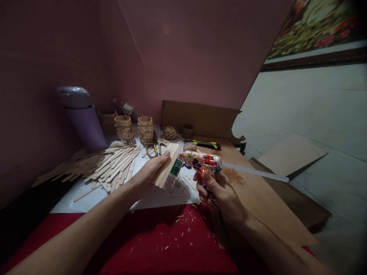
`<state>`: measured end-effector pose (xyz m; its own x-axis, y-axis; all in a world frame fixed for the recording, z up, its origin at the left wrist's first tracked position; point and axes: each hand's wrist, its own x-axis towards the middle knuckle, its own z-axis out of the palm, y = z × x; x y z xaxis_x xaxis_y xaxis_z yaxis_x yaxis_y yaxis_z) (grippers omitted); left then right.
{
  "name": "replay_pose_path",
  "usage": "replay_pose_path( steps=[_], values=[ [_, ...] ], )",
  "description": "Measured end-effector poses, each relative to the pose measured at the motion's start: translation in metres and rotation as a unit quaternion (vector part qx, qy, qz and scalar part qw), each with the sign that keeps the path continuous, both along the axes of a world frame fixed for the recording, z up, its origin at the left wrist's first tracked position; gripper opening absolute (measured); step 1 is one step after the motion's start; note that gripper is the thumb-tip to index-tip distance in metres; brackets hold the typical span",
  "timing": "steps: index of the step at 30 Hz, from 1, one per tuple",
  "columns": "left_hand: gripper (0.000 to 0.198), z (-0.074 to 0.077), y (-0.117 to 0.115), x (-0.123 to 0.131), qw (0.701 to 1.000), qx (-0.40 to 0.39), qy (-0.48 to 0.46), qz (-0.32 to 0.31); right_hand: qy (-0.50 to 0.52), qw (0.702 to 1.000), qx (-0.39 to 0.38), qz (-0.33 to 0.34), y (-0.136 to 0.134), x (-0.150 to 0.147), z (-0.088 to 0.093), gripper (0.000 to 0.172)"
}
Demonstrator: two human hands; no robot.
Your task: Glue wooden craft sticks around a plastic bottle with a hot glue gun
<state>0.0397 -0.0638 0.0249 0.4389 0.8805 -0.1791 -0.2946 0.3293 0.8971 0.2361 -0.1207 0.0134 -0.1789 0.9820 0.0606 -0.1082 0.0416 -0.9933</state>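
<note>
My left hand (153, 168) grips a small clear plastic bottle (171, 182) with a green label, tilted. Flat wooden craft sticks (167, 165) lie side by side along the bottle's left side, under my thumb. My right hand (219, 193) is wrapped round the handle of a flower-patterned hot glue gun (203, 161), and a small red light glows on it. From its back end juts a long translucent glue stick (255, 171). The gun's nozzle points left, close to the bottle and sticks; whether it touches them I cannot tell.
A heap of craft sticks (116, 168) lies left on white paper. Behind stand two wooden-stick cups (124, 129), a purple flask (86, 126), scissors (156, 148), a twine ball (169, 132) and a yellow-black cutter (208, 144). Brown board (266, 206) spans the right; scraps litter the red cloth (160, 240).
</note>
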Motion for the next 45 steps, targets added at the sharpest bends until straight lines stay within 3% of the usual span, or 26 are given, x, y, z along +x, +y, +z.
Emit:
replay_pose_path(
  steps=[7,19,45],
  values=[
    [0.037,-0.004,0.003,-0.002,1.0,-0.002,-0.01,-0.006,0.015,0.999,0.0,-0.033,0.0,0.0,0.0,0.055],
    [0.036,0.0,0.001,0.0,1.0,0.002,-0.008,0.001,0.001,1.0,-0.003,-0.017,0.0,-0.001,-0.002,0.049],
    [0.038,0.006,-0.003,0.001,1.0,-0.01,0.01,0.025,-0.038,0.999,0.013,-0.016,0.002,-0.001,-0.003,0.061]
  ],
)
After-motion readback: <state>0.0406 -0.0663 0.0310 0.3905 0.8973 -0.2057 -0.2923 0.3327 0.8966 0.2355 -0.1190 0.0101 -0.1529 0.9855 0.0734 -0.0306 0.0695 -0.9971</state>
